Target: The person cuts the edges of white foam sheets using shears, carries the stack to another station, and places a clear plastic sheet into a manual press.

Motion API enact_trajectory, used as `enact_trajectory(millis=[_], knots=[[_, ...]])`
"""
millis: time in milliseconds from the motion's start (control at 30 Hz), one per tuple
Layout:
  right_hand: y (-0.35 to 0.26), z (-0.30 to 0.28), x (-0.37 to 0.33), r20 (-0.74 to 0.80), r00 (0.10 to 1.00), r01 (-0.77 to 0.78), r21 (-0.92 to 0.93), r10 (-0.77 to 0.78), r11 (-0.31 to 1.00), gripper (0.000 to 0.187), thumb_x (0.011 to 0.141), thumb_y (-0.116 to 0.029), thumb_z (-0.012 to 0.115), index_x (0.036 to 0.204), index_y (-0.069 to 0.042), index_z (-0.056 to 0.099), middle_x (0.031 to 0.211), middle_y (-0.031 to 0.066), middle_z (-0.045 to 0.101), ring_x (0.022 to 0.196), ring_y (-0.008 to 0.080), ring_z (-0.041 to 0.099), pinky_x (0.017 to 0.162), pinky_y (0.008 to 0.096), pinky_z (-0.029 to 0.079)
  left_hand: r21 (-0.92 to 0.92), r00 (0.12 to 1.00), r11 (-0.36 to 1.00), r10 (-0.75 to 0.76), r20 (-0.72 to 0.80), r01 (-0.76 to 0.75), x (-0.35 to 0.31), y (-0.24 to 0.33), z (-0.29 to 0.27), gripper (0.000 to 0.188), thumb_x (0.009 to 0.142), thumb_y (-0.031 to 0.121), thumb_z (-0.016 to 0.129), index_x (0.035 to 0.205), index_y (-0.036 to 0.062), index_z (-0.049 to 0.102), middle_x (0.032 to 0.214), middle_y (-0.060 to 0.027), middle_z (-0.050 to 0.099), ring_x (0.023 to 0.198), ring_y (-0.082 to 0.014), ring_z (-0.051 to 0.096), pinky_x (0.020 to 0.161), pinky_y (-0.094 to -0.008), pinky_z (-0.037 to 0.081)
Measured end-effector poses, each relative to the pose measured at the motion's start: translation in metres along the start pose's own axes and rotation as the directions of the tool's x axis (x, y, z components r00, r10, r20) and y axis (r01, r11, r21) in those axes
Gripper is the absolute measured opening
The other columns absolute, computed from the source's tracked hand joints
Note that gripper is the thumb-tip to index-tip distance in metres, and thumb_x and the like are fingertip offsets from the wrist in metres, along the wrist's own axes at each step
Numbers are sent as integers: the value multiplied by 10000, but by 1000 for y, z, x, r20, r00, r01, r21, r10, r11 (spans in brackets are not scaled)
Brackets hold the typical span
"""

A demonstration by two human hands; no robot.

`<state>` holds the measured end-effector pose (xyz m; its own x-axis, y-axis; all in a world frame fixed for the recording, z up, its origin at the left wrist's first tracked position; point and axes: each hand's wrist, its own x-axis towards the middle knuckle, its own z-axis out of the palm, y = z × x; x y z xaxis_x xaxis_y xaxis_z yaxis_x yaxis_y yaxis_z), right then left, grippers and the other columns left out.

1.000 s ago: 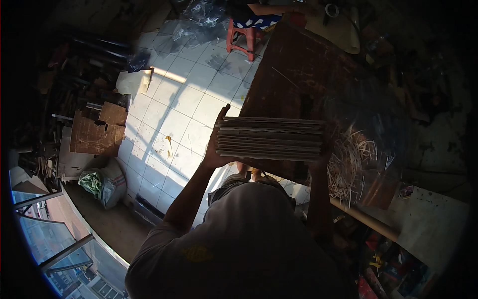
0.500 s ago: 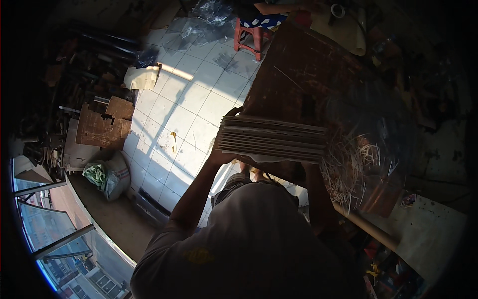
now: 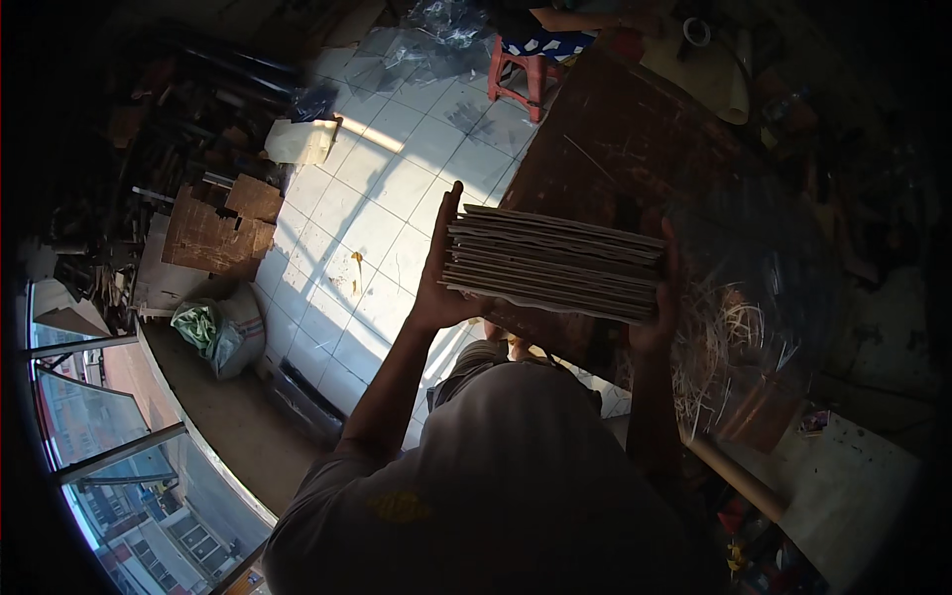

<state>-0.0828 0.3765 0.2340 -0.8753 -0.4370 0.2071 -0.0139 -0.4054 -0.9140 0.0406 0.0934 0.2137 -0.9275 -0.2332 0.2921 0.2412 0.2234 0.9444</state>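
Observation:
A stack of thin flat boards [image 3: 555, 263] is held between my two hands, its layered edges facing up, over the near end of a brown table [image 3: 595, 129]. My left hand [image 3: 442, 283] presses its palm against the left end of the stack, with fingers stretched upward along it. At the right end, in shadow, my right hand [image 3: 662, 293] clasps the stack from the side. The boards lie close together, and their left ends are slightly uneven. What lies beneath the stack is hidden.
Loose pale strips [image 3: 719, 322] heap on the table's right side. Beyond the table's far left edge is a red stool [image 3: 518, 77], beside a person's arm [image 3: 585, 20]. A sack [image 3: 233, 332] and brown board pieces [image 3: 213, 233] stand on the left. A cardboard tube [image 3: 739, 476] lies lower right.
The stack has tilted, its left end rising and its boards drawing closer together. My left fingers have straightened, and my right hand has come up into view at the right end.

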Motion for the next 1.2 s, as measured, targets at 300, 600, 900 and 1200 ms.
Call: enact_trajectory(millis=[300,600,900,1200], knots=[[-2,-2,10,-2,1000,-15,-87,15,996,712,996,-409,552,1561,-41,324,1663,170,281,1465,246,372,1194,403,308,13,993,993,117,-26,-116,6,-3,4,1546,567,350,1008,1644,130,-79,1704,-234,67,1536,-362,272,1174,-457,386],[7,-13,7,-60,974,-214,97,220,972,605,1038,-428,507,1495,-35,446,1492,142,491,1295,208,547,1093,376,443,102,969,964,245,35,-248,3,-14,-4,1448,581,418,1000,1658,137,74,1683,-266,148,1541,-388,254,1193,-491,340],[36,-37,5,5,995,-95,274,98,957,662,1057,-532,435,1467,-15,482,1528,166,486,1252,263,600,1055,413,503,-226,983,965,96,-158,-131,3,0,18,1510,542,505,996,1648,77,60,1684,-257,142,1499,-364,350,1173,-501,372],[206,-132,-57,8,966,-209,614,259,761,703,1011,-541,511,1469,-9,474,1485,196,507,1276,306,575,1074,441,481,-271,977,939,-214,14,210,-23,-64,9,1342,554,446,1016,1592,32,273,1511,-160,471,1237,-240,573,1028,-400,504]])
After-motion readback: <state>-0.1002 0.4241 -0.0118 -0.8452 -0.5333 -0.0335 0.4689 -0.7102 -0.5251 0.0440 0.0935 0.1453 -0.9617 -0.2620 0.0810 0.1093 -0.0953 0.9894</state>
